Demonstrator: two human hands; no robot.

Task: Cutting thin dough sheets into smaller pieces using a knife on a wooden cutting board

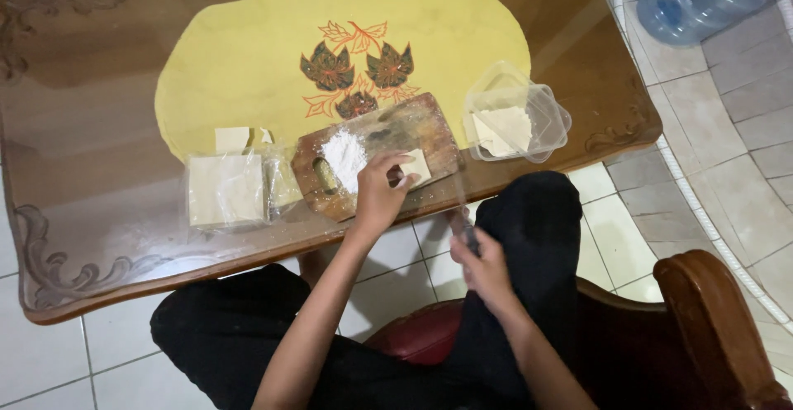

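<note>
Dough wrapper [417, 165], a small pale square, lay on the wooden cutting board [376, 154], pinned under the fingertips of the left hand [378, 195]. Those fingers were curled and pressed down together on the square's near edge. Just left of the fingers sat a heap of white flour [344, 156], and beyond it the board's handle slot. The right hand [486, 271] was well back from the board, over the lap, closed around the handle of what looked like a knife [462, 227], its blade pointing toward the table edge; how tightly the fingers gripped could not be told.

Farther left of the fingers, a clear bag of stacked wrappers [225, 189] rested on the glass-topped table [74, 170], with one loose square [232, 138] behind it. To the right of the fingers stood a clear plastic container [516, 121] holding more sheets, on a yellow cloth [248, 55] with a leaf pattern.

Several risks seemed likely. The blade sat close to the knee and to the left wrist, so a hurried lift could nick either. The board lay near the table's edge, and a firm push might slide it on the smooth glass. The thin square could also tear or stick if pressed without flour beneath it.
</note>
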